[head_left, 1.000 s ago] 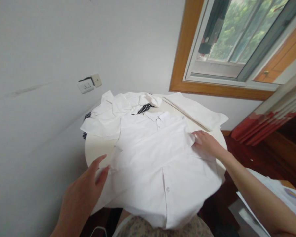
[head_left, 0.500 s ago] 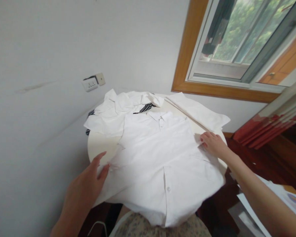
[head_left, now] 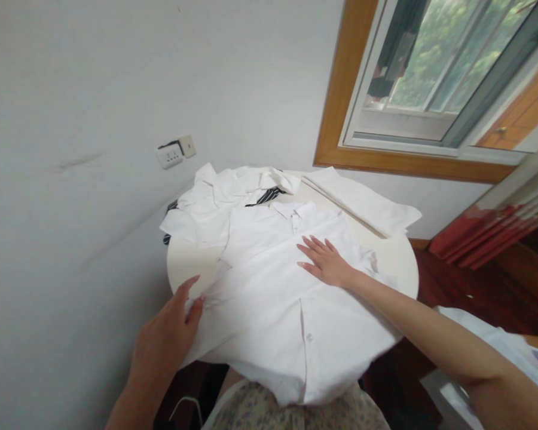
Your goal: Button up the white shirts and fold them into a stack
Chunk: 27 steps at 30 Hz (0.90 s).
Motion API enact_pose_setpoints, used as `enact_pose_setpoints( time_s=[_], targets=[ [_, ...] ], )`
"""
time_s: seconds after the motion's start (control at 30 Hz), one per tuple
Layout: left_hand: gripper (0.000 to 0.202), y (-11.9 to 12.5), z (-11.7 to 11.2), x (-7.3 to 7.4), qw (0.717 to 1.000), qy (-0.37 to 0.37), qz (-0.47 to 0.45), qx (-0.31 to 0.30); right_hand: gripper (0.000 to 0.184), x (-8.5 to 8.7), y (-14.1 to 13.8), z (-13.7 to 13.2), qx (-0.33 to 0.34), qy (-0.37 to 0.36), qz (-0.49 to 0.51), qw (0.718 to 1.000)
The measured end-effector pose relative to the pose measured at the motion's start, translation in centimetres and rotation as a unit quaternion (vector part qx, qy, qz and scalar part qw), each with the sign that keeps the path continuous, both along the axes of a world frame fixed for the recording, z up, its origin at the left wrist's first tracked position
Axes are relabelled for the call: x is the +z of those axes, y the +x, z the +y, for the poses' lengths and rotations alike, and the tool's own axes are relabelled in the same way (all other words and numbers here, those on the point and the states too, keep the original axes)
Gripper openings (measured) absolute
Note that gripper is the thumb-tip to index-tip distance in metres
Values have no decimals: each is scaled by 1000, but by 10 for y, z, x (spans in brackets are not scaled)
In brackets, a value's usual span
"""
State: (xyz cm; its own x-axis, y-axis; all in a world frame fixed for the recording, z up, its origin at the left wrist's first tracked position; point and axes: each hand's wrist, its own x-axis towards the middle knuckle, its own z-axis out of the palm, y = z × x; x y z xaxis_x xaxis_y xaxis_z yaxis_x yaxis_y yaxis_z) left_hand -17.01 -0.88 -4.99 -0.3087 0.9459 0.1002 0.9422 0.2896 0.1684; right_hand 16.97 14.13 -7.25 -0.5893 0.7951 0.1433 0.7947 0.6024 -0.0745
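A white button-up shirt (head_left: pixel 260 280) lies spread on a round white table (head_left: pixel 179 263), collar at the far side and the hem hanging over the near edge. At the shirt's left edge, my left hand (head_left: pixel 168 328) has its thumb on gathered cloth and its index finger stretched out; its other fingers are hidden. My right hand (head_left: pixel 325 263) rests flat on the upper middle of the shirt, fingers spread, holding nothing. Some cloth is crumpled at the shirt's right side, beyond my right wrist.
Behind the shirt, on the left, sits a rumpled white garment (head_left: pixel 215 197) with black striped cloth (head_left: pixel 269 195) partly under it. A folded white garment (head_left: pixel 367 203) lies at the back right. The wall holds a socket (head_left: pixel 170 155); a wood-framed window (head_left: pixel 412 158) is at right.
My right hand has let go of the shirt's right edge and moved left onto its middle, opening flat. The cloth on that side has shifted inward. My left hand stays at the left edge.
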Motion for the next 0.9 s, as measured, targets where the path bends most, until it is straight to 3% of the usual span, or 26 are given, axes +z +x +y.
enact_pose_setpoints(
  time_s=[0.27,0.4,0.53,0.63,0.73,0.8,0.9],
  targets=[
    [50,-1,1,0,1000,-5,1,-10,59,-13,88,45,-134,31,-46,989],
    [49,-3,-2,0,999,27,6,-28,59,-13,96,49,-198,32,-54,978],
    [47,5,0,11,983,155,48,-87,57,-7,90,41,-247,99,-48,963],
    [44,31,10,20,957,224,33,-180,49,7,78,33,-203,167,-60,963],
    [40,63,25,12,931,206,0,-300,42,24,46,20,-132,139,-66,979],
    [40,78,34,-1,933,179,5,-314,37,31,13,5,-91,74,-35,993],
    [41,87,40,-21,938,148,38,-312,41,28,-38,-21,52,8,46,998]
  ],
)
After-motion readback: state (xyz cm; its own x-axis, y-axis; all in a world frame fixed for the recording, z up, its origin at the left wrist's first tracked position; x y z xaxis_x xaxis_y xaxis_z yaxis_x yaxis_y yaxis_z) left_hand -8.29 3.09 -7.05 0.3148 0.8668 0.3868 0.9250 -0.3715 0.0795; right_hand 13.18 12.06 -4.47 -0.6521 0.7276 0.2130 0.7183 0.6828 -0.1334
